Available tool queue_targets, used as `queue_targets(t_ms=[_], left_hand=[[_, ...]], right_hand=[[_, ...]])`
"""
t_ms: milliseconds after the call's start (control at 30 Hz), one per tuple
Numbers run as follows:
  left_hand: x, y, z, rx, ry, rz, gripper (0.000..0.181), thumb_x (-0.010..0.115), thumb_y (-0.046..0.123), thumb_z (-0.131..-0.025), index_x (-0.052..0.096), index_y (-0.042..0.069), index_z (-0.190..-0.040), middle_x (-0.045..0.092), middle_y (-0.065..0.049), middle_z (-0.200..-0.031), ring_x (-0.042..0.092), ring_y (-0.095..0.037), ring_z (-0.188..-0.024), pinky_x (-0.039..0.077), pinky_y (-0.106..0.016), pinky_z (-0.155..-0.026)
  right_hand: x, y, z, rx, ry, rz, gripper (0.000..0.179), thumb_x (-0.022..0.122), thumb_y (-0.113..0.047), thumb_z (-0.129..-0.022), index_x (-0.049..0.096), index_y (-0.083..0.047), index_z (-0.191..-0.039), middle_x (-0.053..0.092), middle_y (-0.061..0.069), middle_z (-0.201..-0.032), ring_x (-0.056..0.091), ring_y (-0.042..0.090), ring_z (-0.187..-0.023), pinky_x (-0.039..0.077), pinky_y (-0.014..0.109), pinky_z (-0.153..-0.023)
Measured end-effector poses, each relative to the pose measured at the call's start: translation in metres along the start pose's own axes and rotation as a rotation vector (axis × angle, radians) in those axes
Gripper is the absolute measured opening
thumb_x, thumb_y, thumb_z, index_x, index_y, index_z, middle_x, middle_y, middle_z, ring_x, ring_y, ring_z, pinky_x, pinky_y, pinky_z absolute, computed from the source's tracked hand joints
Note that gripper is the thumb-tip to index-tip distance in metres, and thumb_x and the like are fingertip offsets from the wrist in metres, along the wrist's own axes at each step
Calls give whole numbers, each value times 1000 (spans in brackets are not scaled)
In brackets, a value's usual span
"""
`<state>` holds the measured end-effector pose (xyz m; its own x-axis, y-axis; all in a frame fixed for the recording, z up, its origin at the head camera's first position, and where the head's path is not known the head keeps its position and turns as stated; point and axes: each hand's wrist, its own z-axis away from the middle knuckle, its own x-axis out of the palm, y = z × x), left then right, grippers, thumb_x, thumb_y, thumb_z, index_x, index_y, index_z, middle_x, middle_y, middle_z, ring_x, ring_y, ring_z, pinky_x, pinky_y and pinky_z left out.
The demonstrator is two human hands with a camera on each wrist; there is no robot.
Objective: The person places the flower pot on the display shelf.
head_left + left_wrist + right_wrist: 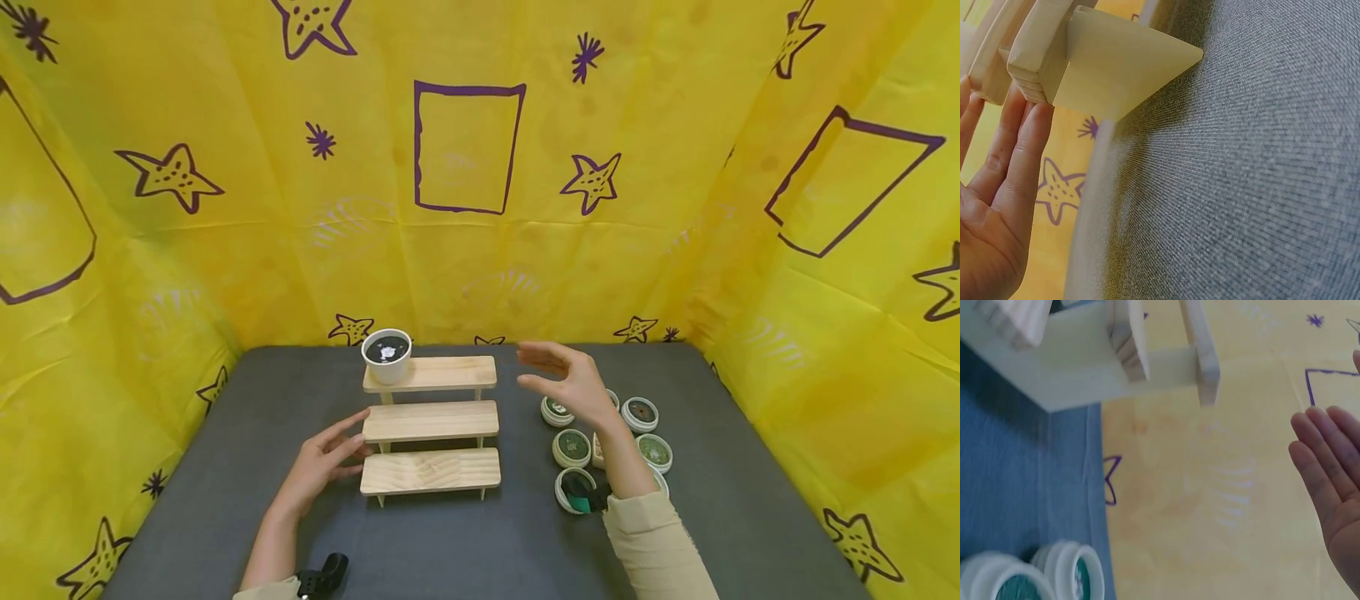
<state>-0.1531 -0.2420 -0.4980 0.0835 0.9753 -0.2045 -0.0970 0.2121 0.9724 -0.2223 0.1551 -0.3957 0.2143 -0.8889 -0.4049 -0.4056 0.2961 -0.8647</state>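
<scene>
A three-tier wooden stand [431,421] stands in the middle of the grey table. On the left end of its top step sits a white cup [387,367] with dark contents. My left hand [318,462] is at the stand's left side; in the left wrist view its straight fingertips touch the end of a wooden step [1038,69]. My right hand [572,385] hovers right of the stand with fingers extended and nothing in it, also seen as an empty palm [1341,487] in the right wrist view. Below it are several small white cups [572,448], partly hidden by the right forearm.
Yellow cloth walls [472,275] with purple drawings enclose the grey table [525,542] at the back and sides. A black strap device [324,575] is on the left wrist. Another [585,492] on the right wrist overlaps one cup.
</scene>
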Motion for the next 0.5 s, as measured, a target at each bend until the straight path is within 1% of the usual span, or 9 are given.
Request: queue_targets(t_ms=[100, 233, 300, 367, 500], left_hand=[[0, 0, 0, 2, 2, 4, 55, 61, 32, -98, 46, 17, -149, 70, 0, -92, 68, -6, -91, 62, -33, -81], [-1, 1, -1, 1, 9, 7, 55, 62, 32, -98, 46, 17, -149, 70, 1, -91, 69, -5, -90, 62, -32, -80], [-2, 1, -1, 4, 9, 1, 55, 61, 32, -98, 46, 17, -149, 70, 2, -91, 69, -5, -90, 62, -32, -80], [-2, 1, -1, 3, 13, 3, 55, 61, 32, -98, 47, 17, -149, 70, 1, -91, 69, -6, -90, 62, -33, -80], [-1, 0, -1, -1, 7, 4, 55, 62, 32, -98, 47, 18, -149, 71, -4, -94, 69, -7, -91, 62, -36, -81]], right_hand=[[-11, 4, 10, 3, 15, 26, 46, 76, -23, -88, 62, -19, -132, 67, 10, -129, 67, 25, -117, 57, 34, -96], [-26, 13, 24, 23, 34, 37, 43, 74, -21, -89, 64, -16, -130, 68, 11, -128, 69, 11, -110, 56, 23, -92], [-34, 17, 32, 46, 42, 29, 41, 74, -21, -89, 65, -15, -129, 68, 13, -127, 69, 5, -107, 56, 21, -90], [-43, 22, 40, 59, 48, 21, 40, 73, -19, -90, 66, -12, -128, 68, 16, -127, 69, 2, -105, 56, 19, -89], [-61, 31, 56, 65, 72, 6, 38, 71, -13, -91, 65, -6, -128, 68, 19, -125, 69, -1, -104, 56, 17, -87]])
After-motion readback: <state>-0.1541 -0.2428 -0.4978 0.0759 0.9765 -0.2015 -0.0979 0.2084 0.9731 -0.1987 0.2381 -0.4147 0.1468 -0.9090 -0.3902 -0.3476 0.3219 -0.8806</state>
